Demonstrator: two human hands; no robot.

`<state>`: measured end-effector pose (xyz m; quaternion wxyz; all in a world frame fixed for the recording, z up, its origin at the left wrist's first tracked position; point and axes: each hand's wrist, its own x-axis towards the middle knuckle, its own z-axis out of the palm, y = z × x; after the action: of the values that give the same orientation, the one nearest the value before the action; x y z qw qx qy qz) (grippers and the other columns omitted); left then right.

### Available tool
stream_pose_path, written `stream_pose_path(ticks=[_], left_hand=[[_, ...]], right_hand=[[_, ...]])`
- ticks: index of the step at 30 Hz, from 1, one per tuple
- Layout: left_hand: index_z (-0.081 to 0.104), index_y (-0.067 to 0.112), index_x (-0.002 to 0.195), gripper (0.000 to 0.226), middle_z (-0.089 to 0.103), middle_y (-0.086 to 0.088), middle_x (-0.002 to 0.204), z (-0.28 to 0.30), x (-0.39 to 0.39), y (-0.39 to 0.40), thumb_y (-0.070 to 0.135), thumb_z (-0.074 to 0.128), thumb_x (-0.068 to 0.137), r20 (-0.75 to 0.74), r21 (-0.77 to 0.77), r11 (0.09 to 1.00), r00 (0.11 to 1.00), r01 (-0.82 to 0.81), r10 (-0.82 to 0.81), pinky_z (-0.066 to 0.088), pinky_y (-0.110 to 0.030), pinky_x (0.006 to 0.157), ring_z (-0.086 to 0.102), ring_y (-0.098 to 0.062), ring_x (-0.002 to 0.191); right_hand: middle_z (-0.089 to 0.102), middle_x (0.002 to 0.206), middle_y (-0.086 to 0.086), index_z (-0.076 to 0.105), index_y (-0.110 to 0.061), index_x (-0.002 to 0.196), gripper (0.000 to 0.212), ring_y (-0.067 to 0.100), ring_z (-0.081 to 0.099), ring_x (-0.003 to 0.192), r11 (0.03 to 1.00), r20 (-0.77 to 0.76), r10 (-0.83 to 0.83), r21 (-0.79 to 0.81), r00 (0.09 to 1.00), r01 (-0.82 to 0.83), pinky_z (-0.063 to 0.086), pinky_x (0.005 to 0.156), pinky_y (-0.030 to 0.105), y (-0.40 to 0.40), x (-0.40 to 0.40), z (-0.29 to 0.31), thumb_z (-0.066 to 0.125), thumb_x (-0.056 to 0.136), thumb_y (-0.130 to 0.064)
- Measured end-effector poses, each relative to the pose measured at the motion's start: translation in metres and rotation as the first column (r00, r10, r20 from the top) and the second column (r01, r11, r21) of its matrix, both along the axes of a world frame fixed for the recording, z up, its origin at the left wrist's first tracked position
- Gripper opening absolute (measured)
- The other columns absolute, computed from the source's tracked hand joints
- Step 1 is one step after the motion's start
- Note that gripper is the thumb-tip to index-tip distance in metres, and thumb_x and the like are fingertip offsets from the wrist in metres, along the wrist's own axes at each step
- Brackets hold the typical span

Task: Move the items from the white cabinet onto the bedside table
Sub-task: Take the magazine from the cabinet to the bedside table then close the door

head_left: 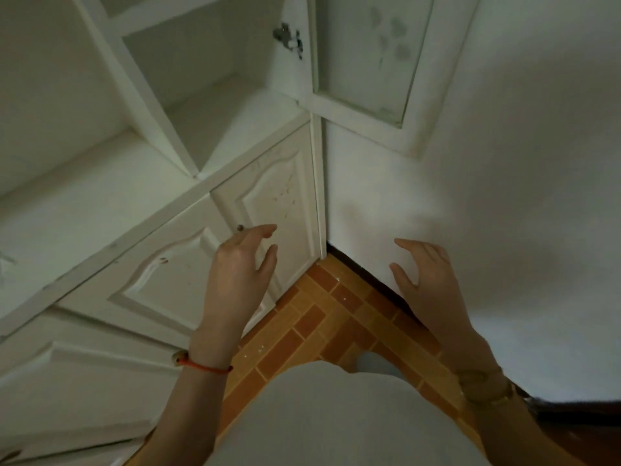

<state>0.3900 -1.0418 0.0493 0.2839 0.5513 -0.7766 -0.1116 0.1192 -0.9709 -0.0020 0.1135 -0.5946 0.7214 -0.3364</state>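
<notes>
The white cabinet fills the left and top of the head view. Its upper compartments show bare shelves, and a glass-panelled door stands swung open at the top right. Two panelled lower doors are closed, and a small dark knob sits on the right one. My left hand hovers just below that knob with loosely spread fingers and holds nothing. My right hand is raised in front of the white wall, fingers relaxed, holding nothing. No items and no bedside table are in view.
A white wall runs along the right, meeting the cabinet at a corner. Orange-brown brick-pattern floor tiles lie below. A red string bracelet is on my left wrist and a watch on my right.
</notes>
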Motion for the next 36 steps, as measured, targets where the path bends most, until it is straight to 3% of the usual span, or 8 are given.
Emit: stream_pose_path(ticks=[2,7,12,18,22,26,33,36], left_hand=[[0.065,0.013,0.124,0.031,0.071,-0.004,0.114,0.001,-0.018,-0.020,0.014,0.064,0.093,-0.005,0.001,1.000,1.000,-0.005,0.005,0.055,-0.038,0.091,0.067,-0.022,0.102],[0.064,0.016,0.126,0.032,0.070,-0.001,0.119,0.009,-0.072,-0.066,0.015,0.064,0.094,-0.046,-0.055,0.997,0.998,-0.054,0.051,0.053,-0.034,0.095,0.066,-0.019,0.107],[0.063,0.015,0.127,0.033,0.069,-0.001,0.119,0.040,-0.137,-0.112,0.014,0.064,0.094,-0.119,-0.160,0.985,0.991,-0.072,0.054,0.051,-0.031,0.099,0.065,-0.015,0.108],[0.062,0.012,0.128,0.033,0.068,-0.001,0.121,0.098,-0.195,-0.163,0.014,0.061,0.096,-0.249,-0.303,0.949,0.968,-0.089,0.011,0.046,-0.022,0.100,0.063,-0.011,0.110],[0.060,0.013,0.131,0.035,0.066,0.001,0.124,0.146,-0.226,-0.190,0.018,0.061,0.096,-0.318,-0.409,0.909,0.946,-0.078,-0.062,0.045,-0.017,0.100,0.062,-0.010,0.111],[0.056,0.011,0.135,0.042,0.063,0.000,0.127,0.181,-0.256,-0.207,0.024,0.060,0.096,-0.317,-0.489,0.872,0.938,-0.032,-0.143,0.039,-0.007,0.094,0.060,-0.010,0.110],[0.049,0.006,0.141,0.051,0.054,-0.007,0.139,0.203,-0.301,-0.217,0.025,0.061,0.095,-0.244,-0.548,0.834,0.944,0.054,-0.222,0.041,-0.024,0.107,0.053,-0.017,0.125],[0.048,0.005,0.141,0.053,0.052,-0.007,0.141,0.204,-0.313,-0.220,0.024,0.063,0.094,-0.224,-0.532,0.843,0.946,0.084,-0.236,0.040,-0.031,0.109,0.049,-0.017,0.130]], right_hand=[[0.062,0.124,0.007,0.058,-0.009,0.127,0.037,0.024,0.048,0.120,1.000,-0.017,0.014,-0.026,1.000,-0.014,0.043,0.102,0.042,-0.025,-0.018,0.001,0.064,0.091,-0.013],[0.059,0.128,0.007,0.054,-0.007,0.133,0.042,0.024,0.046,0.124,0.997,-0.017,0.046,-0.063,0.999,-0.047,0.034,0.105,0.030,-0.088,-0.073,0.015,0.061,0.093,-0.016],[0.052,0.136,0.005,0.044,-0.011,0.141,0.050,0.017,0.041,0.128,0.987,0.013,0.050,-0.156,0.999,-0.047,0.032,0.105,0.027,-0.142,-0.130,0.050,0.059,0.094,-0.023],[0.044,0.139,0.002,0.035,-0.016,0.145,0.057,0.022,0.044,0.125,0.939,0.014,0.094,-0.333,0.996,-0.084,0.042,0.105,0.043,-0.193,-0.173,0.099,0.059,0.094,-0.026],[0.040,0.139,-0.006,0.030,-0.029,0.145,0.058,0.017,0.042,0.127,0.909,0.027,0.106,-0.407,0.994,-0.086,0.042,0.106,0.043,-0.220,-0.188,0.133,0.058,0.094,-0.033],[0.042,0.141,-0.006,0.033,-0.026,0.144,0.059,0.015,0.041,0.128,0.881,0.036,0.126,-0.464,0.991,-0.095,0.041,0.106,0.043,-0.238,-0.192,0.156,0.059,0.093,-0.036],[0.045,0.139,-0.003,0.037,-0.022,0.143,0.055,0.016,0.042,0.128,0.859,0.007,0.190,-0.486,0.982,-0.163,0.040,0.106,0.043,-0.257,-0.193,0.167,0.055,0.095,-0.041],[0.050,0.134,-0.001,0.042,-0.016,0.139,0.052,0.015,0.043,0.125,0.845,-0.034,0.197,-0.501,0.980,-0.188,0.036,0.106,0.031,-0.259,-0.191,0.167,0.056,0.094,-0.040]])
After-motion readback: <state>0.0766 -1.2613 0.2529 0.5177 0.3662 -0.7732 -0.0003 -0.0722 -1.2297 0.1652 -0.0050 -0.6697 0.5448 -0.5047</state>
